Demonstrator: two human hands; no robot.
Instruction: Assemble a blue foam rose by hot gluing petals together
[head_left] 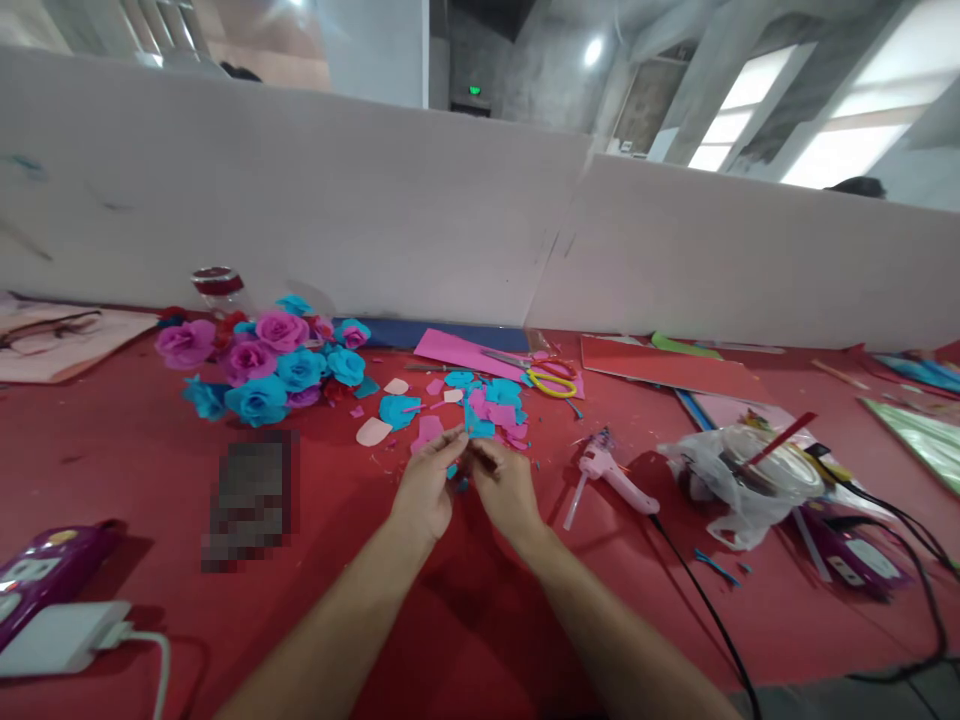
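Both hands meet over the red table in front of me, fingertips almost touching. My left hand (429, 487) is closed in a pinch, and my right hand (504, 487) is curled with its fingers together beside it. Whatever lies between the fingertips is too small and too covered to name; bits of blue show just below them. Just beyond the hands lies a loose heap of blue paper pieces (400, 411) and pink paper pieces (496, 412), with a few pale petal-shaped pieces (373, 431) at its left side.
Paper roses (257, 399) in blue and pink stand at the back left near a jar (222, 290). Yellow-handled scissors (553, 384) lie behind the heap. To the right are a pink glue gun (616, 480) with a cord, a plastic bag (739, 525) and a purple power strip (855, 556).
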